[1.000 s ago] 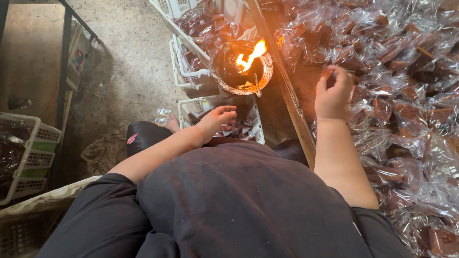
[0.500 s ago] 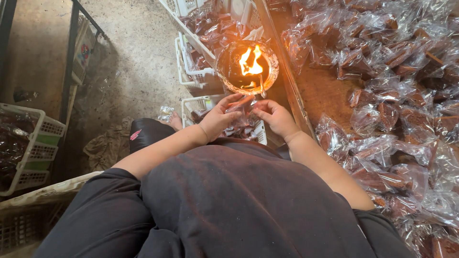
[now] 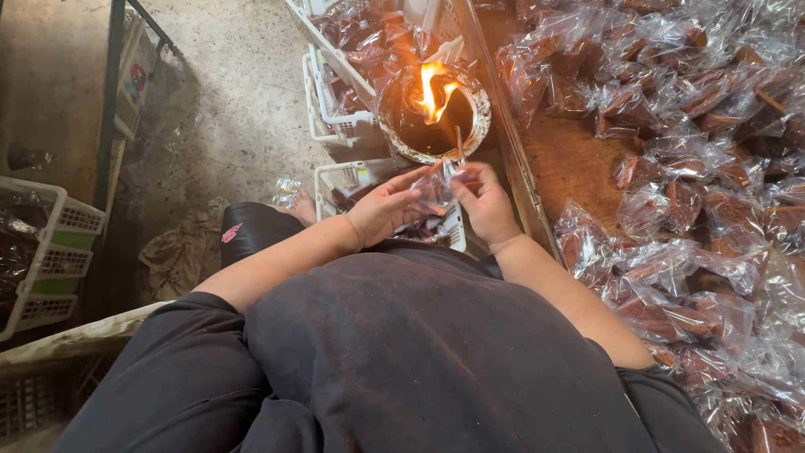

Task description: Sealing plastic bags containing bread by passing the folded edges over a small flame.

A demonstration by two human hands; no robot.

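Leftmost, at nine o'clock, a white crate [image 3: 59, 252] stands on the floor; above it, at ten o'clock, a flat packet [image 3: 134, 84] with a red-and-green label leans on a dark rail. Near centre, the left hand [image 3: 387, 210] and right hand [image 3: 485, 200] pinch one clear bag [image 3: 436, 186] between them, fingers closed on it. It sits just below the flame bowl [image 3: 432, 113], its long axis running from seven to one o'clock, its top end toward the flame [image 3: 433, 88]. A thin stick [image 3: 459, 144] rises from the right hand toward twelve o'clock. White baskets [image 3: 340, 126] of wrapped brown pieces stand beside the bowl. Rightward, from one to five o'clock, the table [image 3: 570, 155] carries heaps of clear packets [image 3: 713, 210] of brown blocks.
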